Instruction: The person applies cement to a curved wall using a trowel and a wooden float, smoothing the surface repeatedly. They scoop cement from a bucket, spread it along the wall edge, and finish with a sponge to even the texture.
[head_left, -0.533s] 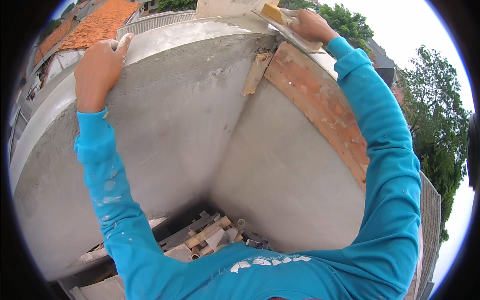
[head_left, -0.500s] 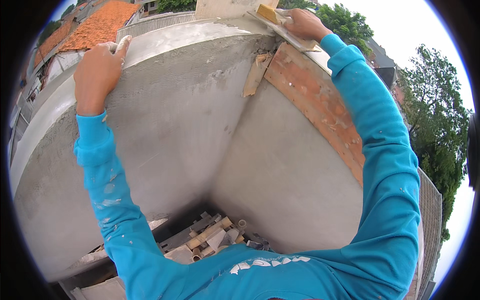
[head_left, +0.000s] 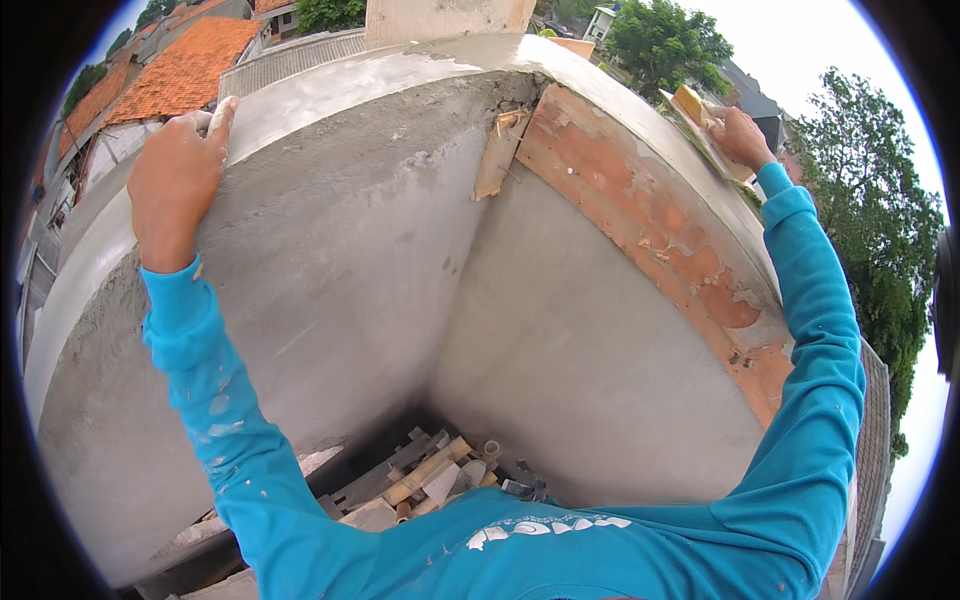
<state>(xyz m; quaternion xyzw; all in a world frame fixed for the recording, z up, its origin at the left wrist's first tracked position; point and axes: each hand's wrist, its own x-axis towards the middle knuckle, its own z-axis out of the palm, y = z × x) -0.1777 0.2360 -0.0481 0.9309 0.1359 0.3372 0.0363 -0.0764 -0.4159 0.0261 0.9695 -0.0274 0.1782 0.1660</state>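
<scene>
The plastering float is at upper right by the wall coping (contact unclear), gripped in the right hand. Upper left, the left hand bends over the coping's edge, its closure hidden. Sky opens beyond the float.

Layout about my hands, at the junction of two walls.
My left hand rests on the top edge of the left wall; a roof lies beyond it. My right hand holds a float at the top of the right wall; a tree stands to its right. Left of and below that hand, a strip runs along the wall's inner face. Between my hands, a wood piece sits at the junction; debris lies below both hands.
</scene>
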